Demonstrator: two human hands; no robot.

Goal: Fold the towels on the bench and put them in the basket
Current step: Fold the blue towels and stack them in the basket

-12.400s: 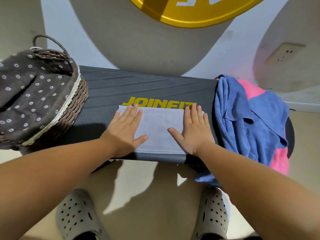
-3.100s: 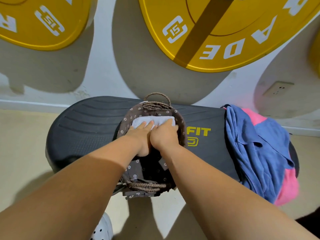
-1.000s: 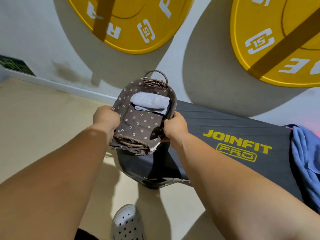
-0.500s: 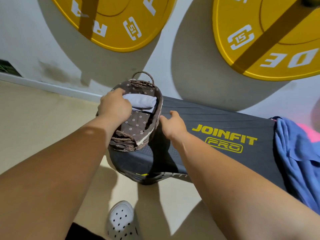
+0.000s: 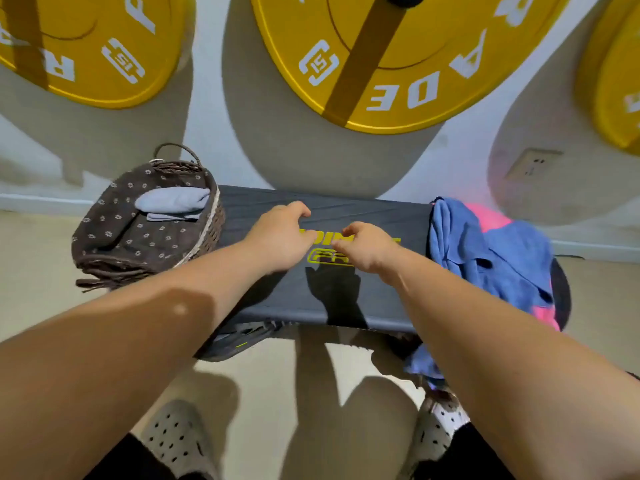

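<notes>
A wicker basket [image 5: 114, 237] with a brown flowered lining sits on the left end of the dark bench [image 5: 311, 299]. A folded pale grey towel [image 5: 173, 202] lies inside it at the far end. At the bench's right end a crumpled blue towel [image 5: 491, 258] is heaped over a pink towel [image 5: 491, 216]. My left hand [image 5: 280, 237] and my right hand [image 5: 367, 247] hover side by side over the bench's middle, above the yellow logo. Both hold nothing, with fingers loosely curled downward.
Large yellow weight plates [image 5: 398, 57] hang on the wall behind the bench, with a wall socket [image 5: 533, 162] to the right. My feet in perforated clogs [image 5: 176, 441] stand on the beige floor in front of the bench.
Both hands have let go of the basket, which now rests at the bench's left end, and have moved right to the bench's middle. The view has swung right.
</notes>
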